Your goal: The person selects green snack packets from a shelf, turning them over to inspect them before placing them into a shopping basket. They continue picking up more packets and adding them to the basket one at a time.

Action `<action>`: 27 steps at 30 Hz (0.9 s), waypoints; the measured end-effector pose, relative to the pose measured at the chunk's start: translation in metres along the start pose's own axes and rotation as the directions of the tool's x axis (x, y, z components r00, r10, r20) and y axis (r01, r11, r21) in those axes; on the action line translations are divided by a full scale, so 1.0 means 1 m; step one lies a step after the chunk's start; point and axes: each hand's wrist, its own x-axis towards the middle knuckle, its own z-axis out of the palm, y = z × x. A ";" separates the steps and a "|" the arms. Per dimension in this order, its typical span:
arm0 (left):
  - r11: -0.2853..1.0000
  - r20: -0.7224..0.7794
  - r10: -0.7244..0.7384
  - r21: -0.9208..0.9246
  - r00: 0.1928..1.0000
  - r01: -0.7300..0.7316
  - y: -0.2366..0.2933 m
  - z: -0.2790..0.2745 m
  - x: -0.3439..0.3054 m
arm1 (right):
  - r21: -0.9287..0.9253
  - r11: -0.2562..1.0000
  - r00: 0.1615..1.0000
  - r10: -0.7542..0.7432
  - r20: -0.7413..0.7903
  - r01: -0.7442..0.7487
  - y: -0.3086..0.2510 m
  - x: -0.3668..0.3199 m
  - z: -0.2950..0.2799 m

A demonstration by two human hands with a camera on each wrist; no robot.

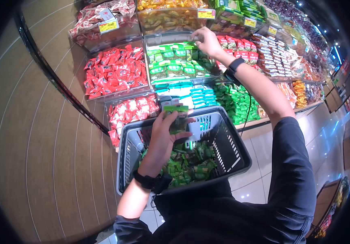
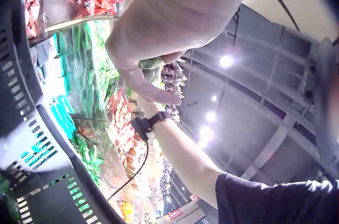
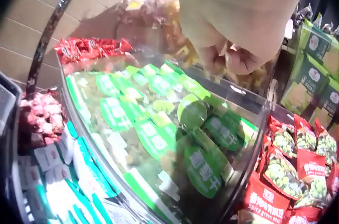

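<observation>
Over the shopping basket [image 1: 244, 156], my left hand [image 1: 162, 132] grips a green-topped raisin packet [image 1: 176, 109] between thumb and fingers. Only a sliver of this packet [image 2: 152, 63] shows past the fingers in the left wrist view. My right hand [image 1: 208, 42] hovers at the back edge of a clear bin of green raisin packets [image 3: 153, 136], some printed with Chinese lettering. Its fingers [image 3: 246, 60] are loosely curled, and nothing shows between them. Several green packets [image 1: 191, 164] lie inside the basket below my left hand.
Red-wrapped sweets [image 1: 116, 69] fill the bin to the left. Spicy green pea packets [image 3: 296, 181] stand right of the raisins. Blue and white packets [image 1: 201, 95] lie in the row below. A brown wall [image 1: 40, 142] with a dark rail [image 1: 49, 69] borders the left side.
</observation>
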 end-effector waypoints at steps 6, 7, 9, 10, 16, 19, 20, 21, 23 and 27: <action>0.998 0.050 -0.016 -0.059 0.999 0.019 -0.004 -0.009 0.004 | 0.406 0.750 0.815 0.299 0.496 -0.522 -0.170 -0.071 -0.085; 0.998 0.077 -0.004 -0.063 0.997 0.009 -0.003 -0.009 0.004 | 0.415 0.726 0.785 0.277 0.554 -0.549 -0.195 -0.089 -0.094; 0.999 0.123 0.010 -0.041 0.992 -0.005 -0.001 -0.005 0.002 | 0.195 0.930 0.876 0.202 0.438 -0.312 -0.222 -0.126 -0.094; 0.999 0.110 0.002 -0.045 0.994 0.003 -0.003 -0.007 0.002 | 0.314 0.873 0.877 0.222 0.427 -0.374 -0.236 -0.141 -0.096; 1.000 0.164 -0.013 -0.009 0.986 0.015 -0.001 0.002 -0.004 | 0.569 0.652 0.857 0.282 0.431 -0.501 -0.223 -0.171 -0.065; 0.999 0.174 -0.016 0.037 0.985 0.010 0.003 0.006 -0.002 | 0.756 0.330 0.800 0.440 0.407 -0.566 -0.222 -0.177 -0.057; 0.996 0.158 0.000 0.090 0.987 -0.014 0.003 0.008 -0.003 | 0.747 0.322 0.786 0.461 0.413 -0.582 -0.220 -0.179 -0.059; 0.995 0.158 -0.010 0.099 0.987 -0.006 0.003 0.009 -0.003 | 0.752 0.313 0.783 0.468 0.410 -0.580 -0.220 -0.181 -0.058; 0.995 0.137 0.027 0.095 0.990 -0.040 0.003 0.013 -0.005 | 0.801 0.254 0.775 0.520 0.359 -0.542 -0.219 -0.185 -0.056; 0.985 0.113 0.024 0.170 0.993 -0.043 -0.002 0.011 -0.004 | 0.841 0.293 0.814 0.521 0.258 -0.454 -0.213 -0.192 -0.054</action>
